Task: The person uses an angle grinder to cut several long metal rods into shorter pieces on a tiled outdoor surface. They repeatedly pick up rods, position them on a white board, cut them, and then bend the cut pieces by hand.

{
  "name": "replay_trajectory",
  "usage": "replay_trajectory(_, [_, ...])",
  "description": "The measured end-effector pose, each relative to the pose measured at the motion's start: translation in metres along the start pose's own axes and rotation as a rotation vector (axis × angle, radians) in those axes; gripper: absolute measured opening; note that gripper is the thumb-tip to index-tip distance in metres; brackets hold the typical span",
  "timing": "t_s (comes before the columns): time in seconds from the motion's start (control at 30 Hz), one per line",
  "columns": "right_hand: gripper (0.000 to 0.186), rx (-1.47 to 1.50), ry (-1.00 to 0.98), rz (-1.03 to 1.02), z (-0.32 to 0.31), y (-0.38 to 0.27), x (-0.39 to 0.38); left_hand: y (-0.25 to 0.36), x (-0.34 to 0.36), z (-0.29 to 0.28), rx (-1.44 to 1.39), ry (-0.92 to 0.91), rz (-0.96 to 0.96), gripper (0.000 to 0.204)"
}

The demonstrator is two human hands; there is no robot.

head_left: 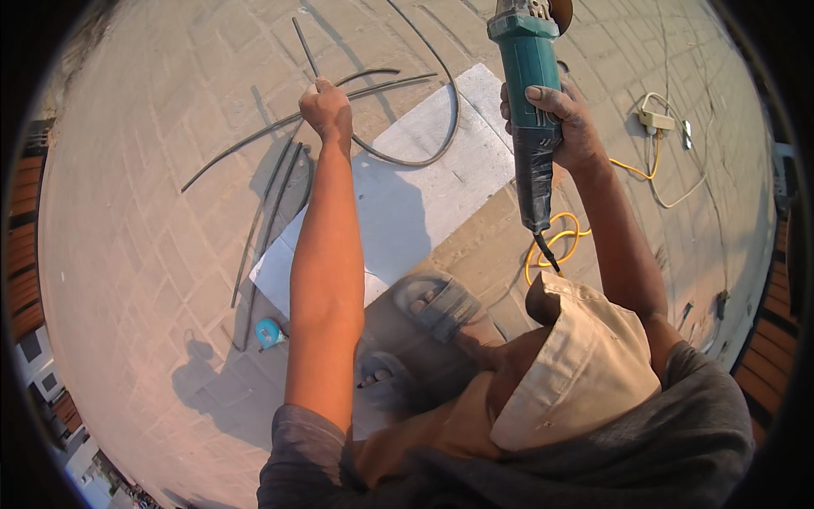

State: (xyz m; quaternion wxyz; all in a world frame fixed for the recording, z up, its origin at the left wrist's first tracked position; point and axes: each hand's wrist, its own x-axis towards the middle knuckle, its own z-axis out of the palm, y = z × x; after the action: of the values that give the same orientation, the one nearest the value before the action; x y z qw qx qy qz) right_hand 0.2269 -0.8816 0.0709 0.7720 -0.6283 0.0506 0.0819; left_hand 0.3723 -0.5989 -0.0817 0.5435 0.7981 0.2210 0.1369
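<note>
My left hand, stretched out over the paving, is closed round a thin dark metal rod. The rod's upper end sticks out beyond my fist, and another part shows below it. My right hand grips a green and black angle grinder by its body. The grinder is held up with its head away from me; part of the disc shows at the top edge of the view. Below my left hand lies a pale flat sheet, with a curved dark rod looping over it.
More dark rods lie on the brick paving left of the sheet. A teal tape measure sits near my sandalled feet. Yellow cable coils below the grinder. A pale socket block with cords lies at the right.
</note>
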Motion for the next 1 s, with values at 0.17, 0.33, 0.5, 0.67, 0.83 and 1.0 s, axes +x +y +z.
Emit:
replay_trajectory(0.17, [0.047,0.066,0.164,0.024,0.009,0.007,0.006,-0.022,0.004,0.006,0.065,-0.073,-0.089,0.045])
replay_trajectory(0.33, [0.042,0.206,0.234,0.117,0.033,0.01,0.024,-0.025,0.023,-0.008,0.388,-0.141,-0.084,0.049])
replay_trajectory(0.5, [0.034,0.238,0.4,0.132,0.042,0.016,0.036,0.08,-0.073,-0.051,0.311,-0.271,0.364,0.063])
replay_trajectory(0.67, [0.032,0.199,0.602,0.093,0.057,0.02,0.047,0.136,-0.191,-0.075,0.531,-0.601,0.556,0.074])
replay_trajectory(0.83, [0.031,0.163,0.563,0.009,0.062,0.017,0.044,0.12,-0.207,-0.062,0.524,-0.465,0.581,0.064])
replay_trajectory(1.0, [0.03,0.213,0.542,0.002,0.065,0.016,0.039,0.115,-0.207,-0.057,0.473,-0.382,0.586,0.058])
